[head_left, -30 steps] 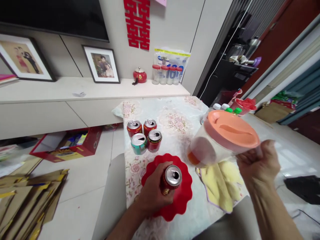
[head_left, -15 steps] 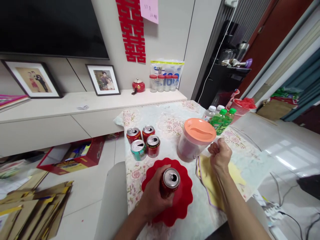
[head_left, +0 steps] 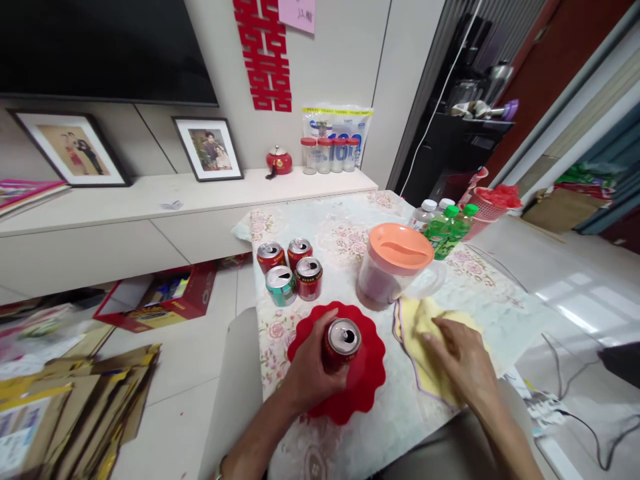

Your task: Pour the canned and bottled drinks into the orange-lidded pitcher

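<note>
My left hand (head_left: 315, 367) is wrapped around an opened red drink can (head_left: 344, 337), held upright over a red scalloped dish (head_left: 367, 383). At the yellow cloth (head_left: 425, 373), my right hand (head_left: 465, 357) has its thumb and fingers closed on a bunched fold. Behind the cloth stands a clear pitcher (head_left: 380, 283) with an orange lid (head_left: 400, 245) and a clear handle. Several opened cans are grouped at the left of the table, among them a teal can (head_left: 281, 287) and a dark red can (head_left: 309, 280).
Drink bottles with green caps (head_left: 447, 233) and white caps stand at the table's back right, near a pink basket (head_left: 490, 207). A low white cabinet (head_left: 210, 200) with lidded glass jars (head_left: 330, 157) lies beyond the flowered tablecloth (head_left: 345, 220). Flattened cardboard (head_left: 100, 400) lies on the floor.
My right hand has moved down from beside the pitcher's handle to the yellow cloth, which is now bunched up. My left hand still holds the can over the dish. The view has shifted slightly.
</note>
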`<state>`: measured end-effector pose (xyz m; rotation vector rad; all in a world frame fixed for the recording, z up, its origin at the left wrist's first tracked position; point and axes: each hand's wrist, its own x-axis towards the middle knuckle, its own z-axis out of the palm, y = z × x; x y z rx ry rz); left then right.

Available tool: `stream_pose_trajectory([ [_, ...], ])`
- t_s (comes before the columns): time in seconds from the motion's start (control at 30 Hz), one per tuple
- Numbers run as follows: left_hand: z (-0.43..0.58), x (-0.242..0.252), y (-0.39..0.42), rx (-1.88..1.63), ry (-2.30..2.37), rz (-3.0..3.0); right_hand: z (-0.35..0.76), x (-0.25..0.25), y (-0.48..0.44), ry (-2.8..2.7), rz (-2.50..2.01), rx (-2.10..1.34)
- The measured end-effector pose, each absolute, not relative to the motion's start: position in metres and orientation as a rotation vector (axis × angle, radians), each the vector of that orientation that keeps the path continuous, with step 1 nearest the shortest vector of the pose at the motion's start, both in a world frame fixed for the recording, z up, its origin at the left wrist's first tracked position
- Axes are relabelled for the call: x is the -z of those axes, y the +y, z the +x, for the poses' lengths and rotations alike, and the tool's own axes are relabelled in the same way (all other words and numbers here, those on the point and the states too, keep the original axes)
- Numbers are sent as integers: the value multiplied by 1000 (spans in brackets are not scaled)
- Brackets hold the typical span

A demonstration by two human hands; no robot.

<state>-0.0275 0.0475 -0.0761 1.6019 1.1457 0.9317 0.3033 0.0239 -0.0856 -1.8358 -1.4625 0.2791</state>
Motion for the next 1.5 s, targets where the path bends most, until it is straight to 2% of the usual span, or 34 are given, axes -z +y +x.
stream_pose_trajectory([
  [0.23,-29,82,49,-962,1097,1587,291,104,3,-1765,-1854,68],
  [0.6,-28,74,53,-937,1071,1584,207,3,4,-2026,-1262,57],
  [0.9,-28,76,54,-899,1022,1465,167,2,35,-2299,-1299,191],
  [1.2,-25,83,53,-954,998,1443,149,10,16,-2181,-1448,30],
  [1.4,-27,84,54,-1027,1082,1374,139,43,0,-2114,-1260,-372],
  [1.5,-27,88,55,-1026,1033,1411,159,32,-1,-2013,-1176,-545],
])
